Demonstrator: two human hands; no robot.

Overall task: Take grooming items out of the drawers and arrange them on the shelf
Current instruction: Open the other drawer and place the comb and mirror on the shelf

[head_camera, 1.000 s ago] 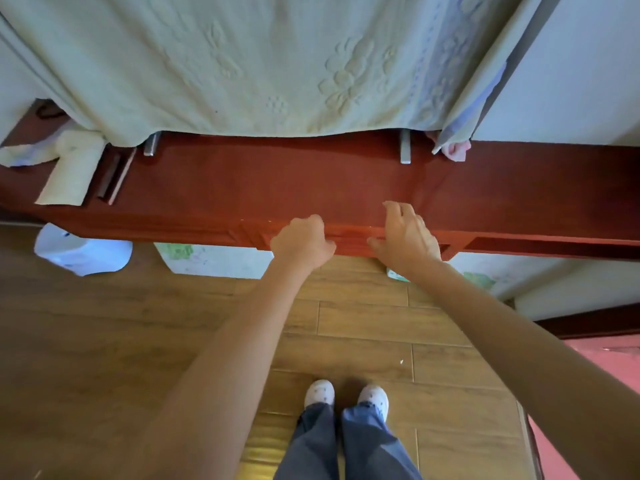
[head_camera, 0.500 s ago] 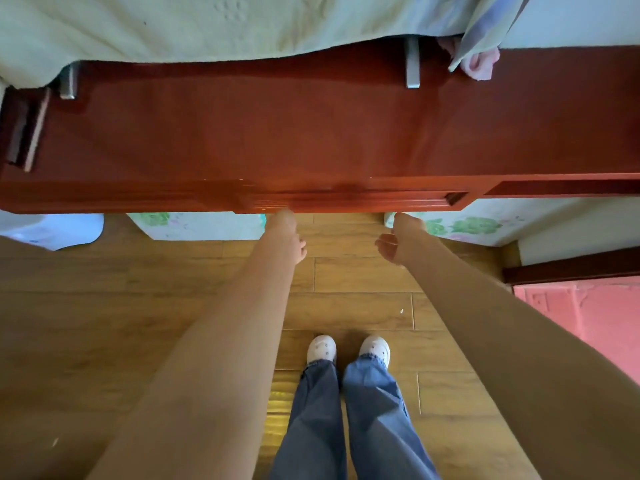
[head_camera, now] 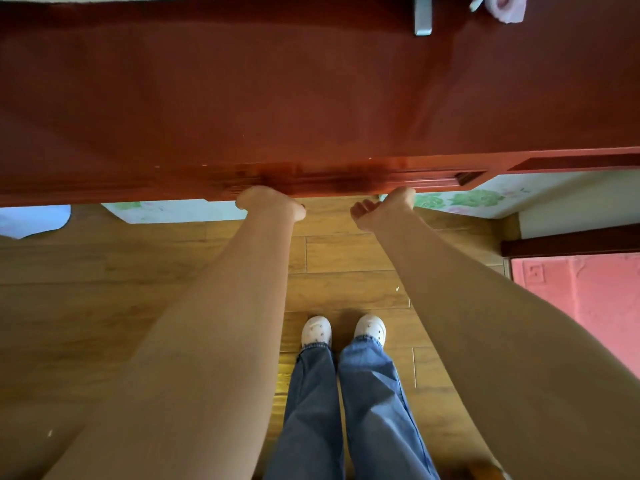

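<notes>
where glossy red wood overhangs, left hand (head_camera: 270, 204) and right hand (head_camera: 382, 209) reach under, fingers hidden, grip unclear

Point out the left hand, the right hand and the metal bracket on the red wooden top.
left hand (head_camera: 272, 206), head view, on the back of the hand below the wooden edge.
right hand (head_camera: 382, 209), head view, on the upturned palm.
metal bracket (head_camera: 423, 15), head view, on its flat grey face.

No words, labels, brands or numbers can be read anywhere here; the red desk (head_camera: 311, 98) is plain wood, and the floral sheet (head_camera: 467, 199) beneath it shows only printed green flowers.
</notes>
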